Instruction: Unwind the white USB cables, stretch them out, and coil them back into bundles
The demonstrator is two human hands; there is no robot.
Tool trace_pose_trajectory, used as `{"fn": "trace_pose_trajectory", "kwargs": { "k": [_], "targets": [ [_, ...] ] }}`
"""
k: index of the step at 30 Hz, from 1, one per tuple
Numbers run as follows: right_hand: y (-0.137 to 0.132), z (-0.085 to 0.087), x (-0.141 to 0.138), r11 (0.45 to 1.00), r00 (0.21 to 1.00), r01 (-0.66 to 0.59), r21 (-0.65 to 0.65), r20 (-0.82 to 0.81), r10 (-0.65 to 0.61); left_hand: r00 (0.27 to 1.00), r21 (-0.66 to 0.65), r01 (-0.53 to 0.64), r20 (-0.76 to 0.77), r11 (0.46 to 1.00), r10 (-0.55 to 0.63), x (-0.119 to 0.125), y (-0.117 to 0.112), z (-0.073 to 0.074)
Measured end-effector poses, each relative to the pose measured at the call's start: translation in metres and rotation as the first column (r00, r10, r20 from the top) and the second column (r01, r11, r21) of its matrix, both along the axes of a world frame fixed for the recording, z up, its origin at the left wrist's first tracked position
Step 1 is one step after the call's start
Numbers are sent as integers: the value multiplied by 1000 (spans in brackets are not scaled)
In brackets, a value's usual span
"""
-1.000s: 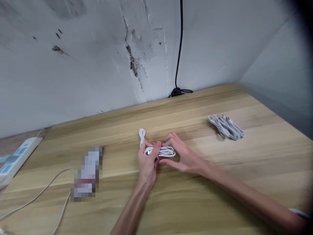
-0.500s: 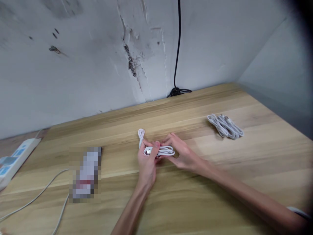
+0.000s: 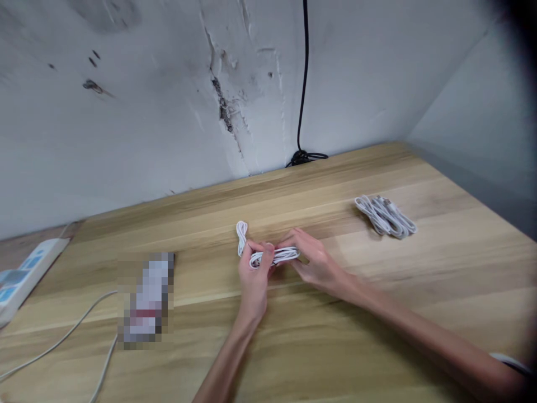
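Observation:
A white USB cable [image 3: 286, 254], folded into a long coil, is held between both hands above the wooden table. My left hand [image 3: 254, 274] is closed on the coil's left part, with the thumb pressed across the top. From the right, my right hand [image 3: 312, 258] pinches the far end of the coil; its fingertips are partly hidden behind the loops. Just beyond my left fingers, a small tied bundle of white cable [image 3: 241, 236] lies on the table. Farther right rests a pile of coiled grey-white cables [image 3: 386, 217] with metal plugs showing.
A pixelated phone-like object [image 3: 149, 296] lies on the table [image 3: 319, 347] at left, with a thin white cord [image 3: 75, 324] beside it. A white power strip [image 3: 36, 274] sits at the left edge. Against the wall, a black cable [image 3: 302, 157] hangs down and bunches.
My right hand's end of the coil has risen slightly, so the coil tilts more. The metal plug, bright under my left thumb before, is now mostly covered by the loops.

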State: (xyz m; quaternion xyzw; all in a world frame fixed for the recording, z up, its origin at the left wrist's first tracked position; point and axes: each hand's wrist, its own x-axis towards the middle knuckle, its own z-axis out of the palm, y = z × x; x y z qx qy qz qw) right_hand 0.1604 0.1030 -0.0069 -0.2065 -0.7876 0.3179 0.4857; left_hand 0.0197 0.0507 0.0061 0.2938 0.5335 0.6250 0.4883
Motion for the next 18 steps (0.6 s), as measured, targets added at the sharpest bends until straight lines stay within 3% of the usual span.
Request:
{"fn": "trace_pose_trajectory", "kwargs": {
  "k": [18],
  "targets": [
    [-2,-6,1,998,995,68,13,77,-69,997,14,-9,-82,1000,10,0,2,-4]
  ]
}}
